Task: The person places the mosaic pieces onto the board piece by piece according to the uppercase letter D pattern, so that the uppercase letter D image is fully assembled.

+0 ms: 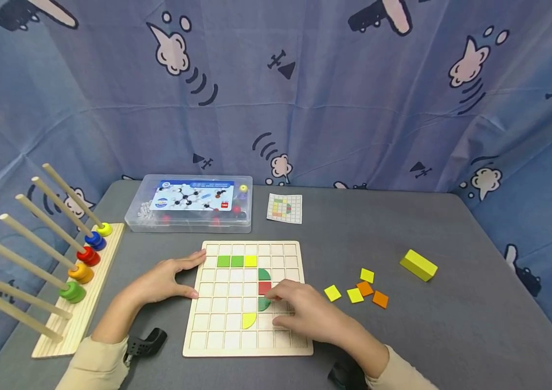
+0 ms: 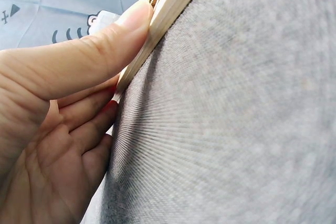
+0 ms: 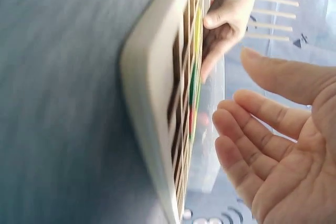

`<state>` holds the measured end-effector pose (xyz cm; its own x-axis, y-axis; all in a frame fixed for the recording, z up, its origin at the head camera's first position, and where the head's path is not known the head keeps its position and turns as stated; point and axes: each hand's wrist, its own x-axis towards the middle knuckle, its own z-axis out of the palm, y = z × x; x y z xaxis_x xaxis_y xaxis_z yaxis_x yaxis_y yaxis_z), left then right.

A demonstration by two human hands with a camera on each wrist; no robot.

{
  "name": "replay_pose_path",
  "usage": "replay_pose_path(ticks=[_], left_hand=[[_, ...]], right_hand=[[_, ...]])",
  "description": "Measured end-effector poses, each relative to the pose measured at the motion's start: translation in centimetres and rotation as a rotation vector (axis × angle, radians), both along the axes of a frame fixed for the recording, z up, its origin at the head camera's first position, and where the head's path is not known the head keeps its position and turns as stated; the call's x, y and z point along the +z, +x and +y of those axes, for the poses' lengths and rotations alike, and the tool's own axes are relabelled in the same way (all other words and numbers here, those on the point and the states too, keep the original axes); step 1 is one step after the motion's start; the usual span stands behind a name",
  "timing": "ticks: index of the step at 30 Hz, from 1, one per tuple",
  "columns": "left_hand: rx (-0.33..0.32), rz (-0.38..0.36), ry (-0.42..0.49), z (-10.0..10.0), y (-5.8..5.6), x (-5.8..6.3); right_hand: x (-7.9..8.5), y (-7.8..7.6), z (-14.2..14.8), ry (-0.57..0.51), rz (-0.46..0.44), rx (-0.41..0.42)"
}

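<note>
At grid board [image 1: 234, 291], hands [image 1: 163, 279] [image 1: 309, 311] (left touching edge, right clear above)

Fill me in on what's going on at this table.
A person is working at a gridded board. Their left hand touches its left edge, while their right hand is over its right side, with nothing visible in its fingers. Seven coloured pieces show on the grid. Three yellow tiles and two orange tiles lie loose to the right; a card lies behind the board.
</note>
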<state>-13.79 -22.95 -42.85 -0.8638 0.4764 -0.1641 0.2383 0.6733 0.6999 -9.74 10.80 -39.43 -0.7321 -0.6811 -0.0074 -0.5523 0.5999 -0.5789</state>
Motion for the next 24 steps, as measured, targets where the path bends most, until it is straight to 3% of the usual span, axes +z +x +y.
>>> replay_pose_path(ticks=[12, 18, 24], left_hand=[[-0.023, 0.014, 0.023, -0.2, -0.2, -0.3], [-0.022, 0.011, 0.022, -0.3, -0.2, -0.4], [-0.019, 0.002, 0.019, -0.2, -0.3, -0.3]], right_hand=[[0.2, -0.5, 6.9, -0.037, 0.072, -0.222], [-0.4, -0.5, 10.7, 0.011, 0.12, -0.342], [-0.7, -0.4, 14.4, 0.077, 0.07, -0.433]])
